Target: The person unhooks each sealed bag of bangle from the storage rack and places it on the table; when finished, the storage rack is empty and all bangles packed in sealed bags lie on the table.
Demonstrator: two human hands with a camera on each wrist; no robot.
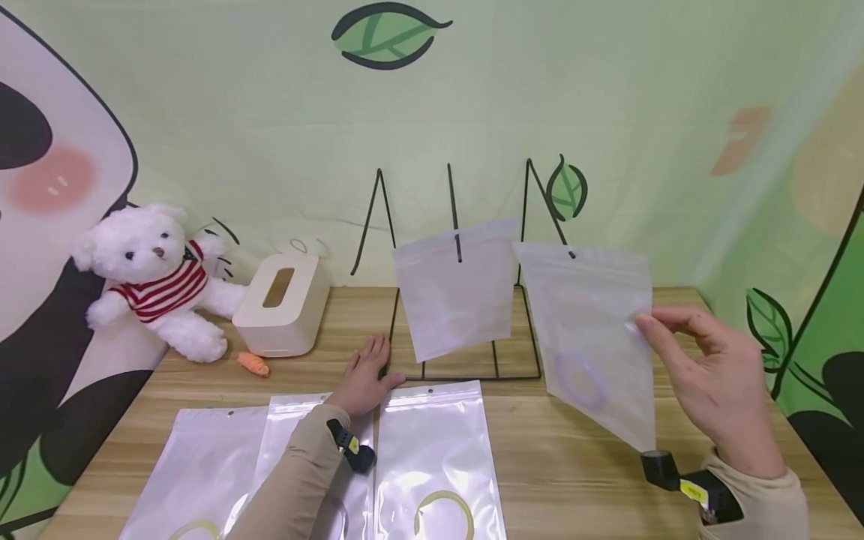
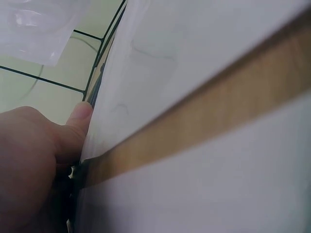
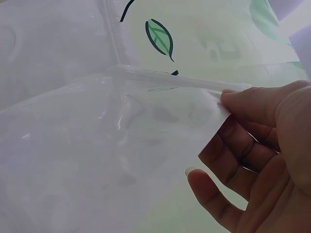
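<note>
Presently pinched: resealable bag (image 1: 594,315), right hand (image 1: 718,382)
Bag: hand's left, top at hook (image 1: 559,225) tip
Left hand (image 1: 362,382): spread, beside rack (image 1: 472,379)

Cartoon-printed backdrop (image 1: 621,82) and wood-grain table (image 1: 574,472) suggest a staged tabletop set

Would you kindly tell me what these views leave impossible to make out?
Head: middle table bag, partly hidden by the left sleeve.
Head: ring in the leftmost bag, cut off by the bottom edge.
Head: print on the yellow label of the right strap, too small.
Left wrist: left hand, cut off by the left edge.
Right wrist: held bag, cut off by the left edge.
</note>
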